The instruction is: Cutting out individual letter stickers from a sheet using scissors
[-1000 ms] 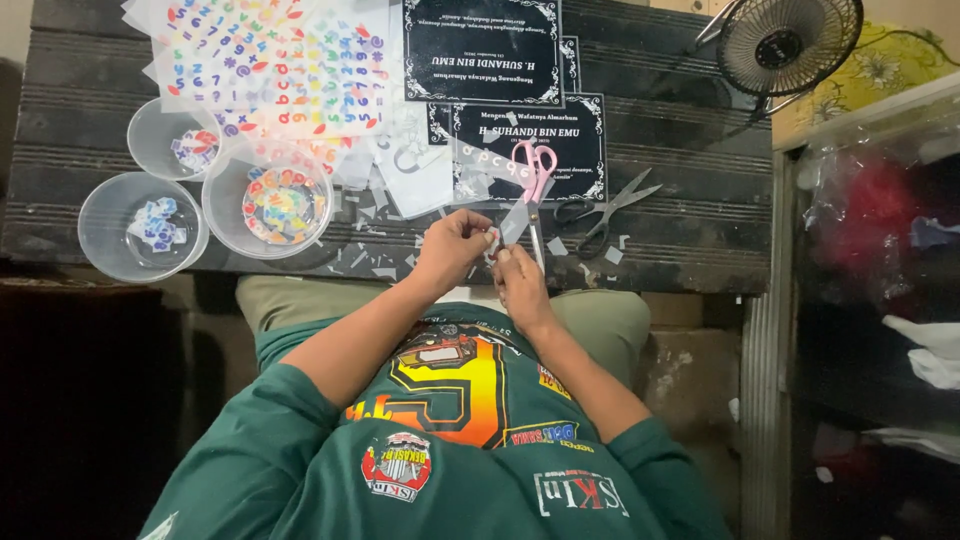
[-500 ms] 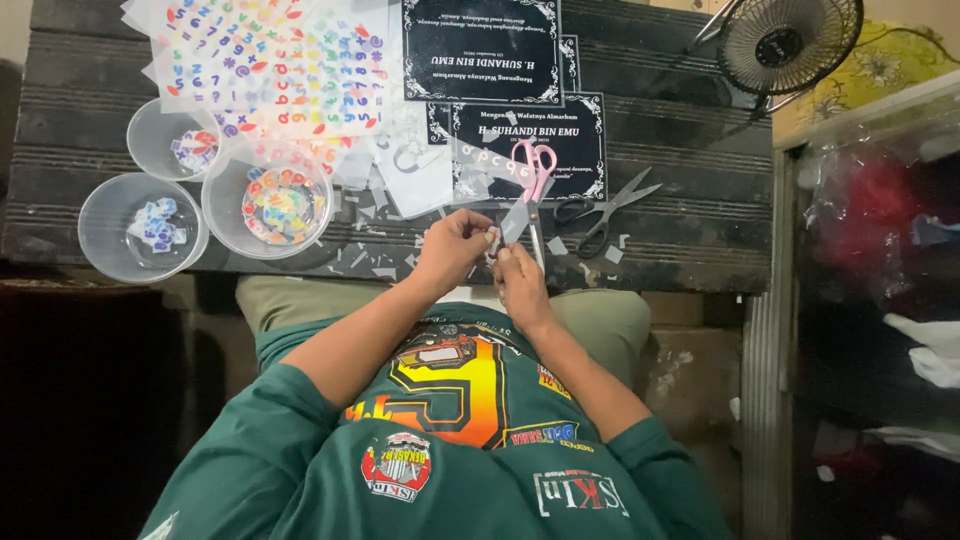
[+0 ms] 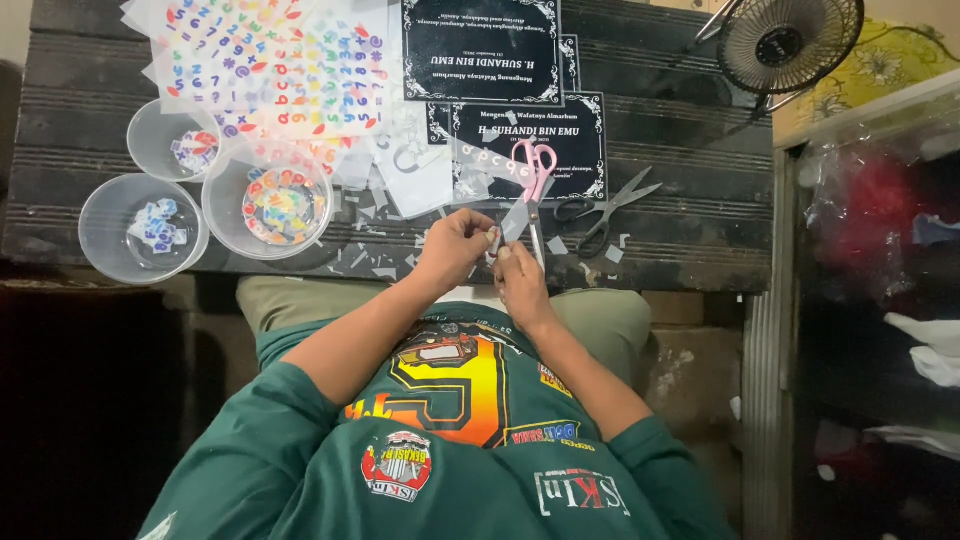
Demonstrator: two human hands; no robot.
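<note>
Pinched between our left hand and right hand, a small clear sticker scrap sits at the near edge of the dark wooden table, just below the pink scissors; grey scissors lie to the right, and three clear cups of cut pieces stand to the left.

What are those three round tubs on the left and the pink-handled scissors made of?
The three round clear tubs look like thin, slightly cloudy plastic: their contents show through the walls. The pink-handled scissors seem to have glossy plastic handles and grey blades, likely metal.
</note>
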